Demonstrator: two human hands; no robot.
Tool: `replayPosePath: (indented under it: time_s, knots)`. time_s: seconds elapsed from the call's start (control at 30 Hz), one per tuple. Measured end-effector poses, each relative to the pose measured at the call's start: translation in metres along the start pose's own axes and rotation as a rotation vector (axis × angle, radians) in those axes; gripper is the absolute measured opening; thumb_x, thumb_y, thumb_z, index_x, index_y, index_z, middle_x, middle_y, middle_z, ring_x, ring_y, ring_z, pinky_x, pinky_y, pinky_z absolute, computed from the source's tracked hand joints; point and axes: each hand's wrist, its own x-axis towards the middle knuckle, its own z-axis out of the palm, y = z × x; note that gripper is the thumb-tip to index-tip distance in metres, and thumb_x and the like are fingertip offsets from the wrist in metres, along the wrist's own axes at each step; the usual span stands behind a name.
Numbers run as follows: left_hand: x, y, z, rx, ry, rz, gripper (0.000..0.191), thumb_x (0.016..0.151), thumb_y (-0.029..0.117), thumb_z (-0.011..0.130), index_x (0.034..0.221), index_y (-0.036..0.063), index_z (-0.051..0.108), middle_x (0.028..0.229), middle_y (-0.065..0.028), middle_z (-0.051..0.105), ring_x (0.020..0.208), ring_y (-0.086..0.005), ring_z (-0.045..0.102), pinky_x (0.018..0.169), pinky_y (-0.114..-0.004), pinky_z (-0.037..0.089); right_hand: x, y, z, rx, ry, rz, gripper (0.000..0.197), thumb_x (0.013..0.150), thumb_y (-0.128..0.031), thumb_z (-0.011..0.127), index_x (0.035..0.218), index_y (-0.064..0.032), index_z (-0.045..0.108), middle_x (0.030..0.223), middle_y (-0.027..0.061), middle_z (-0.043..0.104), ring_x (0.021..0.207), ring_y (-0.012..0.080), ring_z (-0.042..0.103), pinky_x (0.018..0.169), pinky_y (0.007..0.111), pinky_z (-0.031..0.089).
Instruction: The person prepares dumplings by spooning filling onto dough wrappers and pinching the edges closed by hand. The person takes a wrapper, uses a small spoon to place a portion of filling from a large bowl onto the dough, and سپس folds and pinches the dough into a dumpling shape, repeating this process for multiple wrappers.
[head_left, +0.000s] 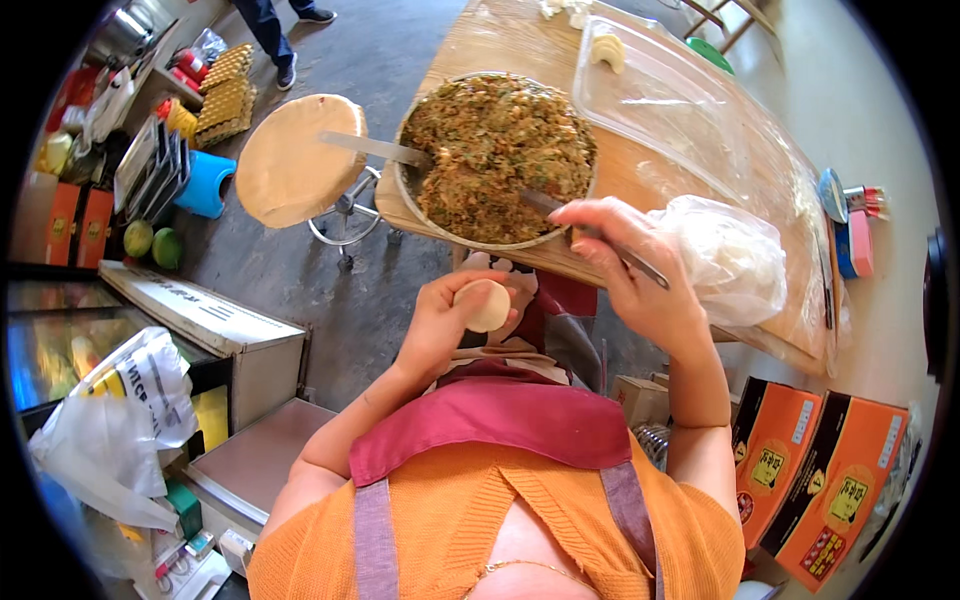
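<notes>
My left hand holds a round, pale dough wrapper above my lap, the thumb lying across it. In my right hand is a narrow metal spatula, its far end touching the chopped filling. That brown and green filling heaps up in a large round metal bowl at the table's near left corner. A second flat metal strip leans over the bowl's left rim. Just right of my right hand sits a clear plastic bag with something white inside.
On the wooden table, a clear plastic tray holds a few pale folded dumplings. A round-topped stool stands left of the bowl. Behind it are a person's legs. A glass-fronted cabinet is at left; orange cartons stand right.
</notes>
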Motion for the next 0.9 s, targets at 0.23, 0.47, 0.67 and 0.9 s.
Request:
replayPosePath:
  time_s: [0.23, 0.47, 0.67, 0.9]
  knots:
    - [-0.014, -0.001, -0.020, -0.549, 0.150, -0.211, 0.036, 0.106, 0.019, 0.053, 0.135, -0.0010, 0.051, 0.131, -0.0152, 0.061, 0.118, -0.0260, 0.063, 0.102, -0.044, 0.052, 0.014, 0.020, 0.042, 0.038, -0.140, -0.231, 0.039, 0.083, 0.006, 0.071, 0.120, -0.0056, 0.071, 0.085, 0.0107, 0.059, 0.073, 0.0259, 0.061, 0.065, 0.034, 0.049]
    - [-0.011, -0.008, -0.029, -0.602, 0.206, -0.075, 0.038, 0.106, 0.020, 0.052, 0.136, -0.0024, 0.050, 0.137, -0.0176, 0.059, 0.124, -0.0303, 0.060, 0.108, -0.047, 0.048, 0.015, 0.039, 0.073, 0.030, -0.097, -0.198, 0.032, 0.085, 0.007, 0.066, 0.114, -0.0044, 0.070, 0.086, 0.0131, 0.061, 0.073, 0.0292, 0.063, 0.066, 0.039, 0.052]
    - [-0.018, -0.002, -0.034, -0.672, 0.278, -0.044, 0.038, 0.107, 0.020, 0.050, 0.137, -0.0031, 0.050, 0.140, -0.0183, 0.057, 0.129, -0.0316, 0.057, 0.110, -0.045, 0.046, 0.014, 0.035, 0.072, 0.066, -0.128, -0.067, 0.017, 0.094, 0.000, 0.061, 0.105, -0.0017, 0.074, 0.078, 0.0112, 0.060, 0.065, 0.0238, 0.060, 0.060, 0.034, 0.048]
    - [-0.027, 0.022, -0.034, -0.760, 0.279, 0.003, 0.034, 0.109, 0.015, 0.044, 0.134, -0.0064, 0.050, 0.140, -0.0212, 0.056, 0.132, -0.0327, 0.055, 0.115, -0.045, 0.043, 0.006, 0.033, 0.064, 0.271, -0.006, 0.253, 0.022, 0.104, -0.012, 0.055, 0.106, -0.0016, 0.075, 0.077, 0.0057, 0.061, 0.065, 0.0130, 0.057, 0.059, 0.030, 0.046]
